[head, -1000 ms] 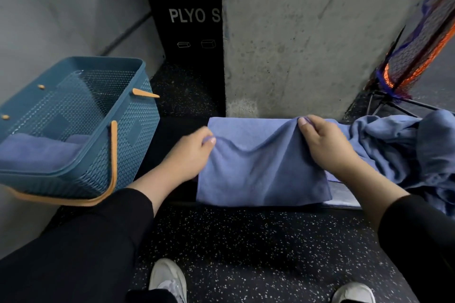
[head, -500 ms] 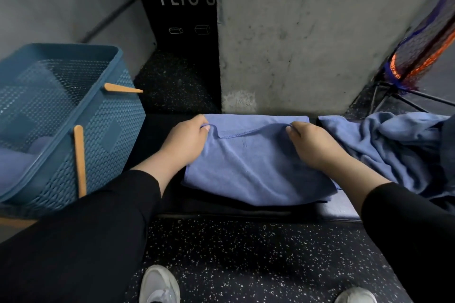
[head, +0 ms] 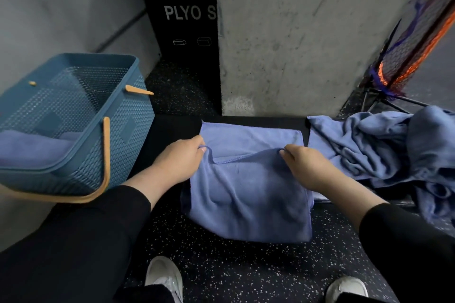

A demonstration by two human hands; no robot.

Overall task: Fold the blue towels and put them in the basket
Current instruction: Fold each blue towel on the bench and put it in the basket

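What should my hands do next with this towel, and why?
Probably carry the pinched edge forward to the far edge. Both the left hand and right hand hold the towel short of it, leaving the fold unfinished.

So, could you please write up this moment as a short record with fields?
towel being folded: blue towel on the dark bench, front part hanging over its edge
left hand: pinches the upper layer's left corner
right hand: pinches the upper layer's right corner
unfolded towels: crumpled blue heap to the right
basket: blue, tan handles, on the left, blue folded towel inside
backdrop: concrete pillar, speckled floor
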